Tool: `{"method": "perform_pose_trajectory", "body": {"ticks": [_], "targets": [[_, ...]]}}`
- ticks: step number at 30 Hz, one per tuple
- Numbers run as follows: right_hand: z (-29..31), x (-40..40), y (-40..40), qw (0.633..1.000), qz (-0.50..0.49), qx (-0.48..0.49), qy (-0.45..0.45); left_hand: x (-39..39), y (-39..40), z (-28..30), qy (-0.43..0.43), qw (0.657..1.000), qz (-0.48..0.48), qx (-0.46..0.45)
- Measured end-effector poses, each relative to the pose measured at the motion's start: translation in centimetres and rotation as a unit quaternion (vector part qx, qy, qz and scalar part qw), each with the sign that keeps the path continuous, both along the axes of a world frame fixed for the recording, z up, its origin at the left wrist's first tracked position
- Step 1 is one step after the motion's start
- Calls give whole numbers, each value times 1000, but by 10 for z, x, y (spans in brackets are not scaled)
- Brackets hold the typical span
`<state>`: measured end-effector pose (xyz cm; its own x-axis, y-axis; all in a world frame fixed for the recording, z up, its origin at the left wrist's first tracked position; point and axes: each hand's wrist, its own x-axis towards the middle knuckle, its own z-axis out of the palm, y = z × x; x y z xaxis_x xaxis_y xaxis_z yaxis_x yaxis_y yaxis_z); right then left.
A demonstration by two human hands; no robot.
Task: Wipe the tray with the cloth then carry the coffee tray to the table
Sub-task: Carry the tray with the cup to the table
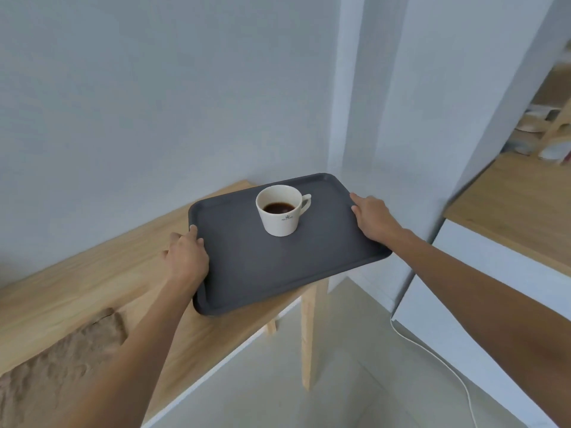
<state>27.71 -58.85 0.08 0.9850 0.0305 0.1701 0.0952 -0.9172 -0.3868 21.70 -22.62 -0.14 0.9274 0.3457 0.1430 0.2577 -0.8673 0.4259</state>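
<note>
Tray (278,267), dark grey, clamped at its short ends by left hand (185,257) and right hand (375,219); long axis running left-right, far-right corner jutting past wooden surface (92,273). Coffee cup (279,210) upright near far rim, handle pointing right. Brown cloth (58,366) lying near-left, well apart.

Two bare forearms, no sleeves, left hand (185,257) and right hand (375,219) ungloved.
</note>
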Motion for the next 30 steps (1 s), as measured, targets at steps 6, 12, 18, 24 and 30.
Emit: {"method": "perform_pose_trajectory", "body": {"ticks": [6,12,18,24,30], "targets": [[10,-34,-105,995,-97,9,-10,33,-97,18,-36,993,-113,-10],[17,-85,-227,984,-169,49,-35,60,-226,16,-44,978,-206,-9],[23,-133,-352,965,-255,45,-31,68,-369,8,-45,958,-284,-17],[18,-182,-459,943,-332,27,-23,72,-500,3,-37,931,-362,-32],[-1,-216,-542,913,-408,12,1,86,-616,-11,-31,898,-439,-22]]}}
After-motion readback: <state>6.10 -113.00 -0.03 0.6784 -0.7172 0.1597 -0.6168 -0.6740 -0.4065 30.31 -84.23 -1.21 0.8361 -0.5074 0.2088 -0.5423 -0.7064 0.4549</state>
